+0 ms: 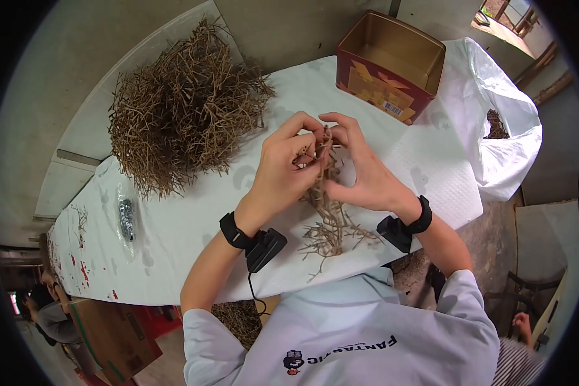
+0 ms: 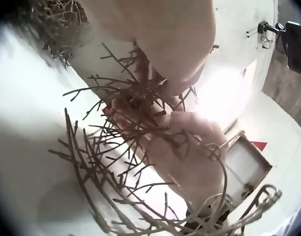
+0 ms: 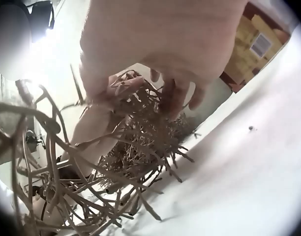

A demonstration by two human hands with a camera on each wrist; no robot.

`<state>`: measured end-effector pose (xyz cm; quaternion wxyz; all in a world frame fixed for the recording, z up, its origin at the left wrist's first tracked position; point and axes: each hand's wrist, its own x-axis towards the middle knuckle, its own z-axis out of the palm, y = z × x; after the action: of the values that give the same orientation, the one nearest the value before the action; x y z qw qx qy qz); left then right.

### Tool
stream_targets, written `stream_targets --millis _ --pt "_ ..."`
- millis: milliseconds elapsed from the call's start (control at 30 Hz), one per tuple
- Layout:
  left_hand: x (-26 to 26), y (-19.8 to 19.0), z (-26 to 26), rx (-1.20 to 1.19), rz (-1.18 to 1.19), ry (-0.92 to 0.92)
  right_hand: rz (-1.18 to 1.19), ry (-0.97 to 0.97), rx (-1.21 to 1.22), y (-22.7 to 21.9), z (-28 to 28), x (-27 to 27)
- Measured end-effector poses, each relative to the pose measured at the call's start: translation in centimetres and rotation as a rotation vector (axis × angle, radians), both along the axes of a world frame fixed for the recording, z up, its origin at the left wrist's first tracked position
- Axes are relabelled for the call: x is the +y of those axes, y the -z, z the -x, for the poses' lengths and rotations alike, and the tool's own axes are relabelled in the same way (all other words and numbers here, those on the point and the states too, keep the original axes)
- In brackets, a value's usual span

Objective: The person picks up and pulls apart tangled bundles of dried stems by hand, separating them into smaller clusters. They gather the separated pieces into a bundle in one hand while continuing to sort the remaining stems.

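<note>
Both hands meet over the white-covered table around a bunch of dry, branching brown twigs (image 1: 328,222). My left hand (image 1: 282,168) grips the bunch near its upper end with curled fingers. From the other side my right hand (image 1: 367,174) pinches the same twigs between thumb and fingers. Loose branching ends of the twigs (image 2: 111,182) spread below the hands toward the table's near edge. In the right wrist view the right hand (image 3: 160,42) covers part of the held twigs, and the left hand (image 3: 94,132) shows behind them.
A large heap of similar twigs (image 1: 183,109) lies at the back left. An open red-and-gold tin (image 1: 373,90) stands at the back right, beside a white plastic bag (image 1: 505,154). A clear packet (image 1: 127,219) lies on the left. Another person (image 1: 51,315) is at far lower left, near a cardboard box (image 1: 112,338).
</note>
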<state>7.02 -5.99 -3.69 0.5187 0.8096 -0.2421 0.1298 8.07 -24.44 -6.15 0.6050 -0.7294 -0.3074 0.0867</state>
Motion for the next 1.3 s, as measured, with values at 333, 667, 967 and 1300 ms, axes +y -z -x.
stream_targets --millis 333,667,967,1300 --pt "0.7 1.5 -1.1 0.093 0.032 -0.098 0.019 0.171 -0.28 0.0 -0.5 0.2" --pt "1.1 1.5 -1.8 -0.517 -0.378 -0.126 -0.169 -0.103 0.412 -0.9 -0.4 -0.4" --pt "1.9 1.5 -1.7 -0.393 -0.478 -0.042 -0.201 -0.293 0.625 -1.2 -1.3 -1.6" --pt "2.8 2.4 -0.1 -0.362 -0.648 0.027 0.068 -0.289 0.487 -1.9 -1.4 -3.0"
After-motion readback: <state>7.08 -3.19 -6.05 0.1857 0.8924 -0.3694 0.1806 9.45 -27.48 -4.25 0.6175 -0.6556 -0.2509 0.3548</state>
